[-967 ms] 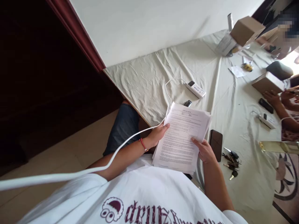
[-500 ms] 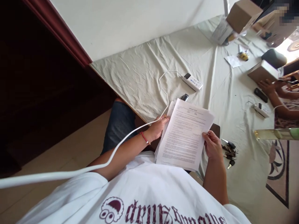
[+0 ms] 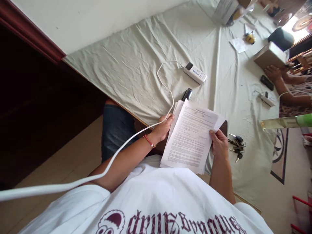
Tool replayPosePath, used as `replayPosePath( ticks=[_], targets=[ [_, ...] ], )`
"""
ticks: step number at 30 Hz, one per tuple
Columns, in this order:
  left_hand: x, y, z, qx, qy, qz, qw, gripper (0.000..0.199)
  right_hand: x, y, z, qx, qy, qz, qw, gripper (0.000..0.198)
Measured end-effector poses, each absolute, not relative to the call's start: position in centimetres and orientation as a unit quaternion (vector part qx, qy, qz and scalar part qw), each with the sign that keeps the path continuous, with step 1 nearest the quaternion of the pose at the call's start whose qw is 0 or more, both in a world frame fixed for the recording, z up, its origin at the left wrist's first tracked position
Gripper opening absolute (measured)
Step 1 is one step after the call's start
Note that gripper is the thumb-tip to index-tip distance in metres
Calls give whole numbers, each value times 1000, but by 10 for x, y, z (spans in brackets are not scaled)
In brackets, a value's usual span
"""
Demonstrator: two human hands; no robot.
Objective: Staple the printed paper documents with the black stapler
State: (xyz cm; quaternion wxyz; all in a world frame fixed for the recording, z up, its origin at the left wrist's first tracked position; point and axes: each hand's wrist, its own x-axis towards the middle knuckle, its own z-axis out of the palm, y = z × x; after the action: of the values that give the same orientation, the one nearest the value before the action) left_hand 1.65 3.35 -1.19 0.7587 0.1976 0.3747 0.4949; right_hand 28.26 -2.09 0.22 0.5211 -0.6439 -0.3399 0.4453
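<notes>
A stack of printed papers (image 3: pixel 188 139) is held tilted above my lap at the table's edge, its sheets slightly fanned. My left hand (image 3: pixel 164 128) grips the stack's left edge, thumb on top; a red bracelet circles that wrist. My right hand (image 3: pixel 219 141) pinches the right edge between thumb and fingers. The fingers beneath the sheets are hidden. Just past the papers' top lies a black object (image 3: pixel 187 94), partly covered. A bunch of keys (image 3: pixel 237 146) rests on the cloth right of my right hand.
A white power bank-like device (image 3: pixel 195 73) with a white cable (image 3: pixel 131 143) lies ahead; the cable crosses my left arm. Across the cloth-covered table (image 3: pixel 136 48), another person's hands (image 3: pixel 274 73) touch a box (image 3: pixel 270 55). A bottle (image 3: pixel 280 123) stands at the right.
The view has shifted, so the table items sit further left and higher. My hands keep hold of the papers, and the top sheets' right corner is fanned a bit wider.
</notes>
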Motion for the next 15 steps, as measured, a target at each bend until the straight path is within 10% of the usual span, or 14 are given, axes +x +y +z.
replayPosePath(
  ticks=[15],
  targets=[
    [16,40,-12,156,340,487,789,31,282,13,8,-635,-403,414,513,28]
  ],
)
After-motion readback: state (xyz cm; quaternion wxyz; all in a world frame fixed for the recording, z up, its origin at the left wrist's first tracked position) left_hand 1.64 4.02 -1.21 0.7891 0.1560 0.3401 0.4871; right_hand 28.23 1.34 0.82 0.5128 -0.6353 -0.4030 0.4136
